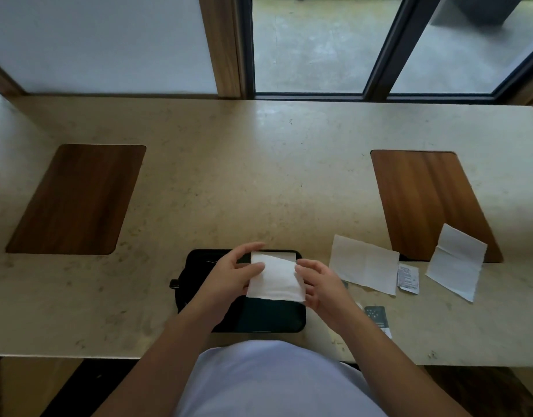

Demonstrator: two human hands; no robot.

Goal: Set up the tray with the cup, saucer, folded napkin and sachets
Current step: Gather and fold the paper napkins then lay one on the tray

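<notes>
A black tray (268,319) lies at the near edge of the beige counter, right in front of me. Over it I hold a white paper napkin (275,279), partly folded. My left hand (232,273) grips its left edge and my right hand (318,285) grips its right edge. Another white napkin (277,254) lies flat at the tray's far side. To the right of the tray a white sachet (408,278) and a dark grey sachet (376,317) lie on the counter. No cup or saucer shows; my left hand hides part of the tray.
Two more white napkins lie right of the tray, one flat (364,267) and one creased (456,261) on a wooden inlay (427,200). A second wooden inlay (79,200) sits far left. A window (319,43) runs behind the counter.
</notes>
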